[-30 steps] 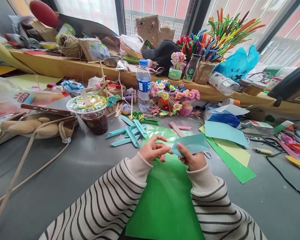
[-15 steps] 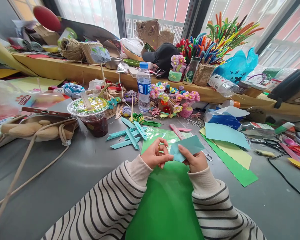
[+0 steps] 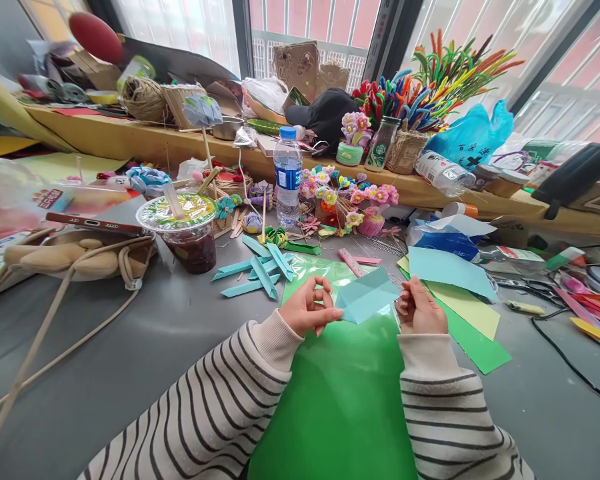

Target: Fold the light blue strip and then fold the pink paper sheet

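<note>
My left hand pinches the lower left corner of a light blue sheet of paper between thumb and finger. The paper is creased and partly folded, held up over the green sheet. Beside the paper's right end, my right hand is closed, its fingers curled. A thin silvery edge shows by those fingers; what they hold is hidden. Several folded light blue paper strips lie on the table beyond my left hand.
Flat light blue paper lies over yellow and green sheets at right. A lidded drink cup and a water bottle stand beyond my hands. Flower crafts line the back; black-handled scissors lie at right.
My right hand has come off the light blue paper and moved right, its fingers curling. The paper now shows more of its folded face, still in my left hand.
</note>
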A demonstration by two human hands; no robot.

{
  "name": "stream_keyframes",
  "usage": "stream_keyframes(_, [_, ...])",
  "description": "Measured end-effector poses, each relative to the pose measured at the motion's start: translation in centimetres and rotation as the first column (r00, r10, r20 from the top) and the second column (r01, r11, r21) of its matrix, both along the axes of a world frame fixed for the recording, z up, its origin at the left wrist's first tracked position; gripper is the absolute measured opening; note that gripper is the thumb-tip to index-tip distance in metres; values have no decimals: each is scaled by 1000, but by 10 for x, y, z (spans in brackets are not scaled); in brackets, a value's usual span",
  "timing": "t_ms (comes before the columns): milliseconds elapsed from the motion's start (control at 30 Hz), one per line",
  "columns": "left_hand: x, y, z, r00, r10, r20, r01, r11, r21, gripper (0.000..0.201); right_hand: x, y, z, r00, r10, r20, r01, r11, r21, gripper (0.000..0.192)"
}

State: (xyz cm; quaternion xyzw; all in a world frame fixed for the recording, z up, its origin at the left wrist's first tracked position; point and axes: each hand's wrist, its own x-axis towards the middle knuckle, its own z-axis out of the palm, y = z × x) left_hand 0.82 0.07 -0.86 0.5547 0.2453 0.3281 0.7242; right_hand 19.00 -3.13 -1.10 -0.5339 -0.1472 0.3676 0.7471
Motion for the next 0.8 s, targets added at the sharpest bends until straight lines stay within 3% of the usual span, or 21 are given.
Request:
stream_keyframes(133, [2, 1, 0, 992, 125, 26, -125, 992, 6, 42, -12, -2, 3, 994, 89, 61, -94, 991, 92, 34])
stream_keyframes(200, [3, 1, -1, 987, 161, 24, -161, 987, 12, 43, -20, -3, 3, 976, 174, 134, -185, 980, 68, 36])
stream_keyframes(400, [2, -2, -6, 996, 37, -76, -32, 997, 66, 44, -25, -10, 4, 803, 357, 478, -318, 934, -164, 27])
stream_keyframes(467, [2, -2, -5, 995, 65, -79, -61, 997, 50, 46, -25, -12, 6, 716, 463, 522, -412, 884, -220, 27])
stream_keyframes(567, [3, -1, -3, 988, 145, -59, -145, 989, -6, 45, -27, -13, 7, 536, 665, 519, -583, 737, -342, 26])
stream_keyframes(633, [4, -1, -3, 984, 169, -61, -174, 982, -71, 43, -28, -13, 5, 440, 724, 530, -624, 672, -399, 26])
stream_keyframes(733, [6, 1, -5, 971, 220, -92, -233, 959, -160, 40, -28, -13, 1, 407, 703, 584, -590, 690, -419, 26])
stream_keyframes(800, [6, 1, -6, 961, 257, -105, -273, 943, -189, 38, -28, -13, 0, 458, 653, 604, -552, 741, -382, 26])
